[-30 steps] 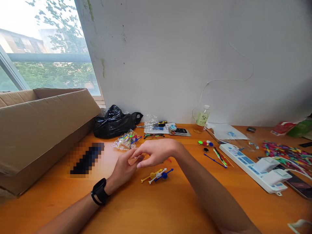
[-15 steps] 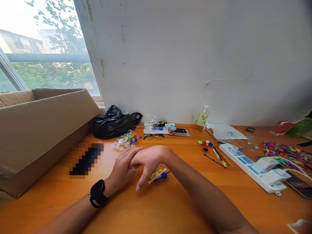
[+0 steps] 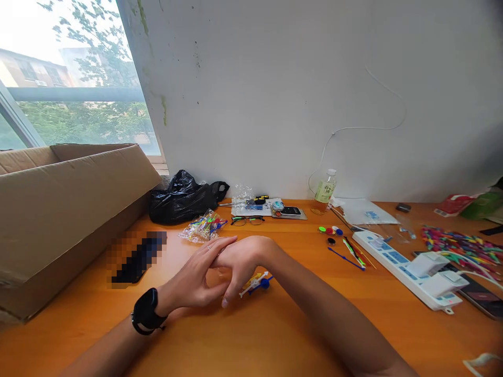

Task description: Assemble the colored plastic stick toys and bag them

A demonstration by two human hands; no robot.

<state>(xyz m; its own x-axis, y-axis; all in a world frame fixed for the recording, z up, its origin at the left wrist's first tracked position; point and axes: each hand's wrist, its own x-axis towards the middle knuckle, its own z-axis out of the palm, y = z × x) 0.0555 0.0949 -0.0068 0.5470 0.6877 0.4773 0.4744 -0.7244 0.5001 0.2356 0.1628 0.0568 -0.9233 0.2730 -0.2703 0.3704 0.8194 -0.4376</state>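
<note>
My left hand, wearing a black watch, rests over the fingers of my right hand. Its own fingers are stretched out along the right hand, and its thumb reaches toward the right thumb. My right hand bends down at the wrist with its thumb apart and pointing down; the left hand covers most of its other fingers. Neither hand visibly holds a thing. Just beside the right thumb lie a white plastic arrow, a blue arrow piece with a round hub and a partly hidden yellow one.
A cardboard box stands at the left, near a blurred dark object. Behind are a black plastic bag, a clear bag of coloured pieces, glasses and a bottle. Rightward lie a power strip and coloured pieces.
My left hand has slid slightly toward the right hand, and its thumb has come out beside the right thumb. The watch wrist has shifted left. The arrows have not moved.
</note>
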